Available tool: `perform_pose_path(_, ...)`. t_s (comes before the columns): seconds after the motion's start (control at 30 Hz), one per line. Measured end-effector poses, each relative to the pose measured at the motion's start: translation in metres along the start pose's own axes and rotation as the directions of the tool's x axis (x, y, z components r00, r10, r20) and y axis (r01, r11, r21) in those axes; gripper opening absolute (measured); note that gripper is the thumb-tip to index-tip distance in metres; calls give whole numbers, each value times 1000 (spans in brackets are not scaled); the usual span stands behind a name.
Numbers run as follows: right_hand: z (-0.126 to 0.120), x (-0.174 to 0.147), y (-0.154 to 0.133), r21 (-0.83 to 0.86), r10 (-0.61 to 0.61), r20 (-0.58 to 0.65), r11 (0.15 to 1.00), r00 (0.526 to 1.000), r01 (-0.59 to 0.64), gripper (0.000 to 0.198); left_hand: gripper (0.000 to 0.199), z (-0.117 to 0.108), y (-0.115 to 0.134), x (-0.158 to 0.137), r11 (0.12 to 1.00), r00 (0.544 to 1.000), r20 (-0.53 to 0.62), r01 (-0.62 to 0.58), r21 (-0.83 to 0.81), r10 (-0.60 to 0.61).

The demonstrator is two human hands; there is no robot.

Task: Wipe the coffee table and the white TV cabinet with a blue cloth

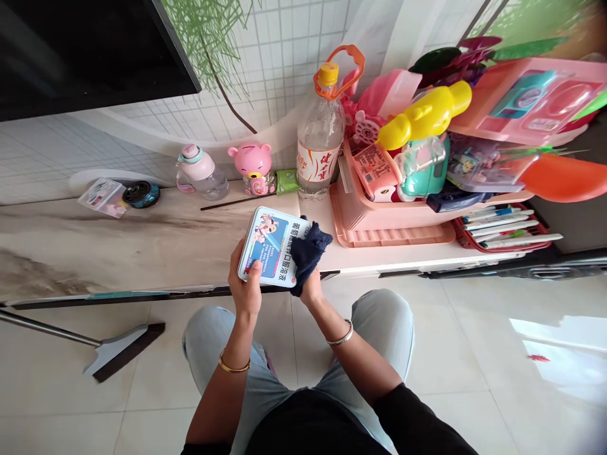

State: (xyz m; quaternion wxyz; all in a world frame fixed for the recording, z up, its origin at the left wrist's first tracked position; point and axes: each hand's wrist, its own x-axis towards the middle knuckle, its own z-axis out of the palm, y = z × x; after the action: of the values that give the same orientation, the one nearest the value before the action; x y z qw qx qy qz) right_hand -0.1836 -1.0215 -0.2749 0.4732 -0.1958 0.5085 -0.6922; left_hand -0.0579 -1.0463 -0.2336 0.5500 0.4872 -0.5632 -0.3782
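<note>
My left hand (246, 282) is closed around the left end of a flat, pale-blue box (270, 243) with rounded corners, its thumb on the front. Cartoon figures and Chinese lettering cover that face. At the box's right end, my right hand (310, 287) is closed on a crumpled navy cloth (310, 249), which lies against the box. The cloth hides most of the right fingers. Both hands are over the front edge of the cabinet top (190, 246).
Behind the box stand a pink bear figure (253, 164), a water bottle (202, 174), a thin dark stick (232, 201) and a large plastic bottle (320, 139). Rightward, a pink bin (393, 216) overflows with toys beside a pen basket (507, 227). A broom (123, 347) rests on the floor, left.
</note>
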Motion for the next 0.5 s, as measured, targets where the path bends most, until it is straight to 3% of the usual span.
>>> perform_pose_path(0.07,11,-7,-12,8,55,-9,998,998,-55,53,58,-1,1,-2,994,996,-39,-76,72,79)
perform_pose_path(0.13,20,-15,-24,-14,31,48,999,998,-30,46,59,-1,0,-2,984,989,-74,-121,128,131)
perform_pose_path(0.27,26,-27,-27,-53,6,195,999,981,5,40,62,-1,-5,3,986,982,-146,-100,132,119)
perform_pose_path(0.4,4,-34,-6,-65,101,250,994,963,-87,51,58,-6,-10,16,998,982,-182,-40,39,46)
perform_pose_path(0.5,-23,-39,8,-36,167,219,986,961,-163,39,54,-14,-15,25,1000,983,-184,-25,-12,22)
